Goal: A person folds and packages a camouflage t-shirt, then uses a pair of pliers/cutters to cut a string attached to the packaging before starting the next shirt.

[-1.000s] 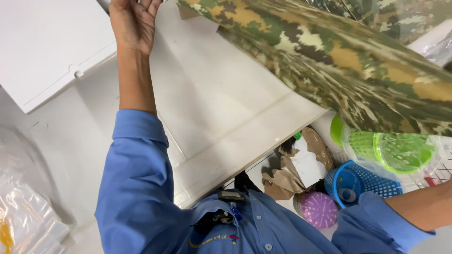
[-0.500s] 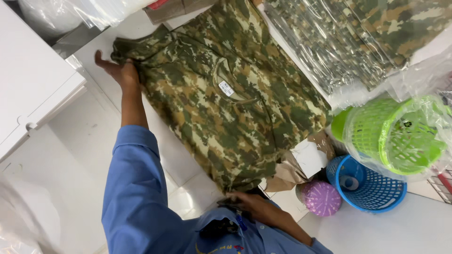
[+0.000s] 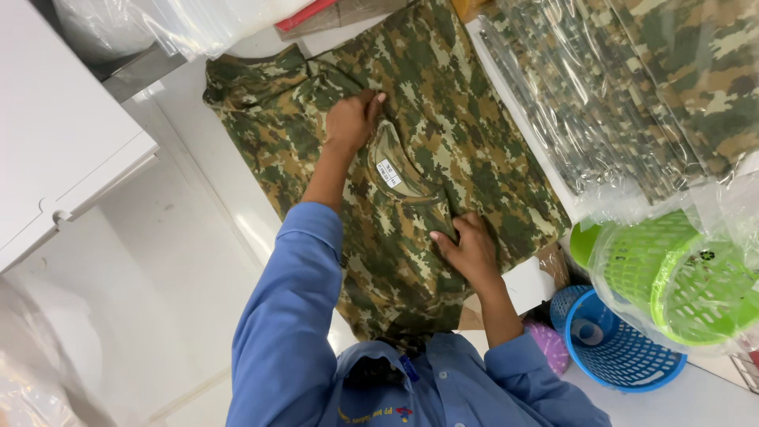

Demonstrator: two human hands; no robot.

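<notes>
The camouflage shirt lies spread flat on the white surface, collar toward the person, with a small white label showing inside the neck opening. The left hand rests on the fabric at the far side of the collar, fingers curled and apparently pinching the cloth there. The right hand lies on the near side of the collar, fingers extended and pressing the cloth flat; it grips nothing.

Judgement on the step in hand: smoothing goes best with both palms kept flat and drawn outward from the collar, so creases run toward the hems and the neckline stays centred. The sleeve at the upper left is bunched and wants straightening.

To the right of the shirt lie clear plastic bags of folded camouflage garments. Near the right edge sit green baskets wrapped in clear plastic, with a blue basket just below them. A white box lid overhangs at the left.
</notes>
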